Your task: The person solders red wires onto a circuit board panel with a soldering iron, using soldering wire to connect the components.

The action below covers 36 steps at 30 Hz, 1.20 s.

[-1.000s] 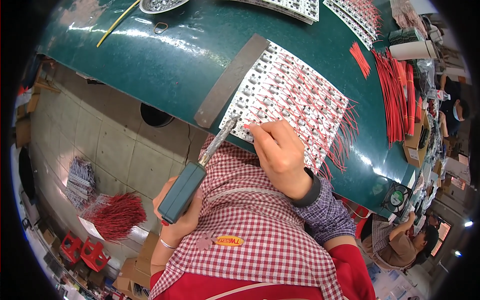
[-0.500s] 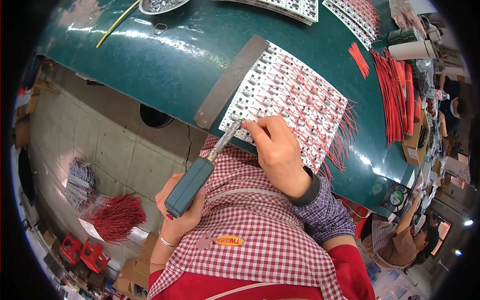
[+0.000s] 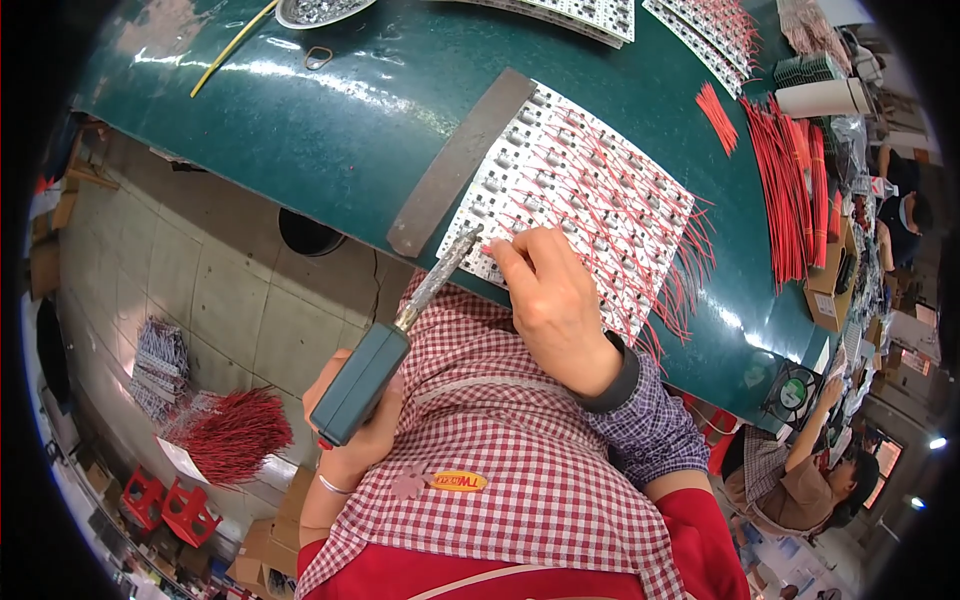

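My left hand point(image 3: 355, 415) is wrapped round the green handle of a soldering iron point(image 3: 362, 383). Its metal shaft slants up to the right, and the tip lies over the lower left corner of a white circuit board panel point(image 3: 472, 208). Rows of small dark parts cover the panel, and thin red wires point(image 3: 600, 190) spread from many of them and hang past its right edge. Just right of the iron's tip, my right hand point(image 3: 555, 300) has thumb and forefinger pinched low over the board. What they hold, if anything, is too small to make out.
A flat dark bar point(image 3: 460, 165) lies along the panel's left edge on the green table point(image 3: 300, 130). Red wire bundles point(image 3: 780, 190) lie at the right, more panels point(image 3: 700, 45) at the back. A metal bowl point(image 3: 325, 12) stands far left. Another person point(image 3: 800, 485) sits at lower right.
The soldering iron has drawn back slightly down and left, its tip now apart from my right fingertips. My right hand has barely moved.
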Each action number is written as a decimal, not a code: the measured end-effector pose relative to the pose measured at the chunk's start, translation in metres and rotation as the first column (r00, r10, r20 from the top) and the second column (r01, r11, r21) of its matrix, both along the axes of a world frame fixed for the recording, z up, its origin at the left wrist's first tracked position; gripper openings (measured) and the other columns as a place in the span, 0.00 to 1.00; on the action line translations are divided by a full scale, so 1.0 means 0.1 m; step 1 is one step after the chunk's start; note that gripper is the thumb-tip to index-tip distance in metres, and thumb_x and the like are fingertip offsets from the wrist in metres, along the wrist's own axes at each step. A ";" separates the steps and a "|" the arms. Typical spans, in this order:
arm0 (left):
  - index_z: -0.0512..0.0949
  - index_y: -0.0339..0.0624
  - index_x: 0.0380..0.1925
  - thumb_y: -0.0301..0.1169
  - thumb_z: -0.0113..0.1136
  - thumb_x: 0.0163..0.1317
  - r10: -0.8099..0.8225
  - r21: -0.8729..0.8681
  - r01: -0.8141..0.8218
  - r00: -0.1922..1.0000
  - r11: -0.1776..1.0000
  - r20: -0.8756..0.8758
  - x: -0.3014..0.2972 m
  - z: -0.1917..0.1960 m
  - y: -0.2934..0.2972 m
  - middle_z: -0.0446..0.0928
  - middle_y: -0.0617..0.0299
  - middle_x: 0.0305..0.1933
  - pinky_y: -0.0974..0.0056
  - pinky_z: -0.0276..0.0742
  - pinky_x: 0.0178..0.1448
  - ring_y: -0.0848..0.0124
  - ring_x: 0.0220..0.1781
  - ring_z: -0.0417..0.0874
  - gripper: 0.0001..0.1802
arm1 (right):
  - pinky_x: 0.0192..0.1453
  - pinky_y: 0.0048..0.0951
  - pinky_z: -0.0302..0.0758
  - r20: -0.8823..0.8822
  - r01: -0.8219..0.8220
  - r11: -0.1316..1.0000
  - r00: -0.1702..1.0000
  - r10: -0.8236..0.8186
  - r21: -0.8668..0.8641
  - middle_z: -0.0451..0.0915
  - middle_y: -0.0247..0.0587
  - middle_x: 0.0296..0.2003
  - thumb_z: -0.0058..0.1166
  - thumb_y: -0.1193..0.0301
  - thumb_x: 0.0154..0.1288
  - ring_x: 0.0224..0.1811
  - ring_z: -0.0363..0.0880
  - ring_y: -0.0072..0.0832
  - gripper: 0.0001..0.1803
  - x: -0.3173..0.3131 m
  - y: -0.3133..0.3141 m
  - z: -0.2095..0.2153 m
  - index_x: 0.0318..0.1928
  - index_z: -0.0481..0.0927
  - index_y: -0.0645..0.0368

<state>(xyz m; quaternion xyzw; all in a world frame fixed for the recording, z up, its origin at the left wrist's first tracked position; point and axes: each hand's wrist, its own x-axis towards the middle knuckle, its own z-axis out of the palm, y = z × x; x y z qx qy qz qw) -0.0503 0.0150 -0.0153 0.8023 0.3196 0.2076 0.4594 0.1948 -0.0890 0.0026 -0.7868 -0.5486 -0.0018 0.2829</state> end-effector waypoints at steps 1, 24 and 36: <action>0.83 0.30 0.35 0.16 0.69 0.49 0.002 -0.021 -0.003 1.000 1.000 -0.017 -0.02 0.00 0.00 0.82 0.50 0.34 0.63 0.81 0.36 0.59 0.29 0.85 0.11 | 0.39 0.36 0.76 0.000 -0.001 1.000 1.000 0.001 0.001 0.76 0.44 0.36 0.57 0.85 0.54 0.38 0.77 0.39 0.17 0.00 0.00 0.00 0.46 0.83 0.67; 0.83 0.28 0.38 0.16 0.68 0.51 -0.027 0.000 0.027 1.000 1.000 -0.002 0.12 0.17 0.03 0.84 0.50 0.40 0.65 0.82 0.38 0.62 0.35 0.88 0.12 | 0.30 0.35 0.70 0.010 0.066 0.984 0.998 -0.068 0.167 0.70 0.38 0.26 0.67 0.84 0.52 0.28 0.72 0.34 0.14 -0.07 -0.03 -0.15 0.41 0.85 0.61; 0.83 0.28 0.36 0.16 0.68 0.49 -0.013 0.001 0.013 1.000 1.000 0.001 0.15 0.19 0.03 0.83 0.50 0.37 0.64 0.82 0.38 0.61 0.33 0.87 0.11 | 0.30 0.35 0.70 -0.091 0.083 0.980 0.994 -0.067 0.182 0.70 0.39 0.26 0.66 0.84 0.54 0.27 0.73 0.34 0.14 -0.07 -0.04 -0.15 0.42 0.85 0.59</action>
